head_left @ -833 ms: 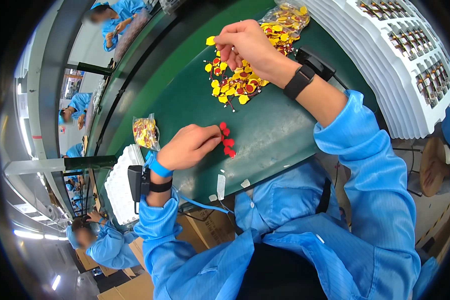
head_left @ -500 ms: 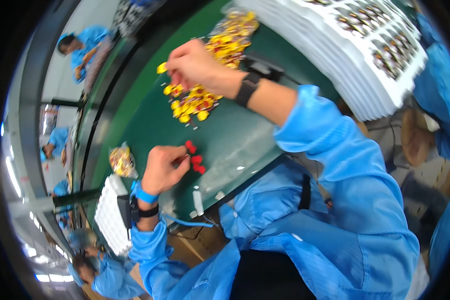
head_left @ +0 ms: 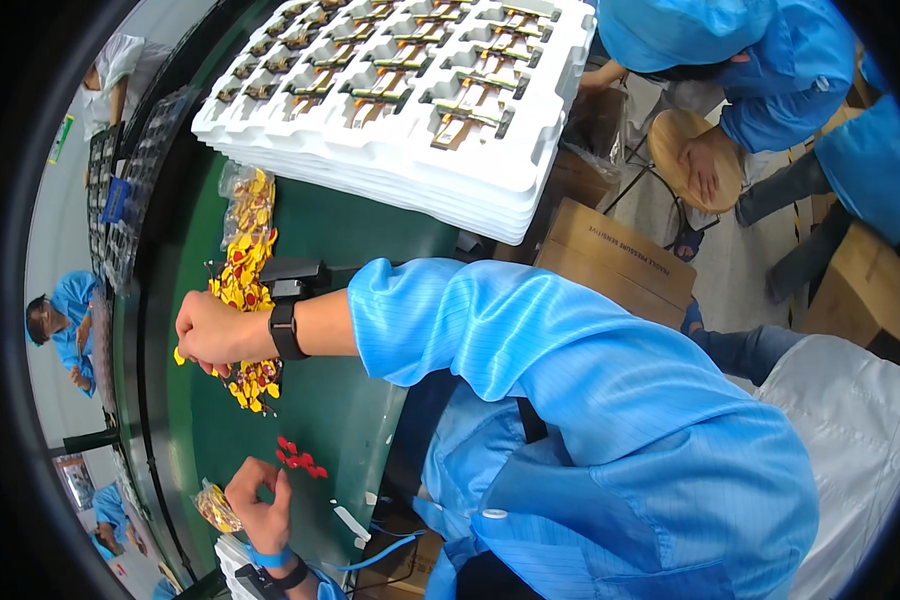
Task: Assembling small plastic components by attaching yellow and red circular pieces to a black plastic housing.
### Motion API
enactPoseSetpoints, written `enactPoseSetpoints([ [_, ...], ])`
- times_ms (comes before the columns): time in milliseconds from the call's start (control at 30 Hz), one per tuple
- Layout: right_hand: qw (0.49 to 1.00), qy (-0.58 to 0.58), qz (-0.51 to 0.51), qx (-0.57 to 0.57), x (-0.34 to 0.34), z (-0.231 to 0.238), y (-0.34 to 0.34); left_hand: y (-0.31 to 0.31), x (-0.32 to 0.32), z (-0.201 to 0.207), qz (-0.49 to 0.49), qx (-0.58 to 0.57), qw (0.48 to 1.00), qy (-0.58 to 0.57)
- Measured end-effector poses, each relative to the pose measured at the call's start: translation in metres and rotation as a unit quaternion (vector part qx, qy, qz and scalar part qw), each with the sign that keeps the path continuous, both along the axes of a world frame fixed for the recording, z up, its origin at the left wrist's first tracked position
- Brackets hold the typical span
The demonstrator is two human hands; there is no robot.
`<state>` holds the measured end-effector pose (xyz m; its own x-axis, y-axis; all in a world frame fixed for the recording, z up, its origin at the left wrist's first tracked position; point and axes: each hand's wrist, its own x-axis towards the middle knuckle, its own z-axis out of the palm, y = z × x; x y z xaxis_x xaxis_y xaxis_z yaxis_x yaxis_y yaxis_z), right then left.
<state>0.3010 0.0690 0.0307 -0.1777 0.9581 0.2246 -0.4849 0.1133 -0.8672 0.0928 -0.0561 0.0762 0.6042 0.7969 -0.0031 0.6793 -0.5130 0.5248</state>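
Fingers [head_left: 187,335] of the right hand [head_left: 215,330] — curled — hold a yellow piece [head_left: 179,357].

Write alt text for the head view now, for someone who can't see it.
A person's right hand, a yellow piece at its fingertips, is over yellow-and-red parts on a green work surface. The left hand curls beside small red pieces. Stacked white trays, the top one holding components, stand above.

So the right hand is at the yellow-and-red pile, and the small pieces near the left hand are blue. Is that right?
Not quite: the head view shows the small pieces near the left hand are red, not blue. The right hand is at the pile.
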Motion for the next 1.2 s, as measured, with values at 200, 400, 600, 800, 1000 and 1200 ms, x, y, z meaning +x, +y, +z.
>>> enactPoseSetpoints([
  [200,1.0,0.0,-0.002,-0.013,-0.003,0.0,0.0,-0.001,0.012,0.005,0.02,-0.025,0.994,-0.101],
  [400,1.0,-0.007,-0.006,-0.005,-0.006,-0.002,0.0,0.017,-0.007,-0.003,0.107,-0.058,0.974,-0.19],
  [600,1.0,-0.026,-0.004,-0.013,-0.003,0.001,-0.006,0.043,-0.014,-0.03,0.181,-0.029,0.933,-0.309],
  [800,0.998,-0.055,-0.001,-0.007,-0.005,0.001,-0.009,0.06,-0.039,-0.065,0.238,-0.04,0.875,-0.42],
  [1000,0.997,-0.077,0.02,-0.009,-0.007,0.0,-0.014,0.062,-0.047,-0.07,0.286,-0.057,0.829,-0.477],
  [1200,0.996,-0.083,0.04,-0.006,-0.015,-0.005,-0.015,0.056,-0.042,-0.067,0.305,-0.032,0.825,-0.475],
])
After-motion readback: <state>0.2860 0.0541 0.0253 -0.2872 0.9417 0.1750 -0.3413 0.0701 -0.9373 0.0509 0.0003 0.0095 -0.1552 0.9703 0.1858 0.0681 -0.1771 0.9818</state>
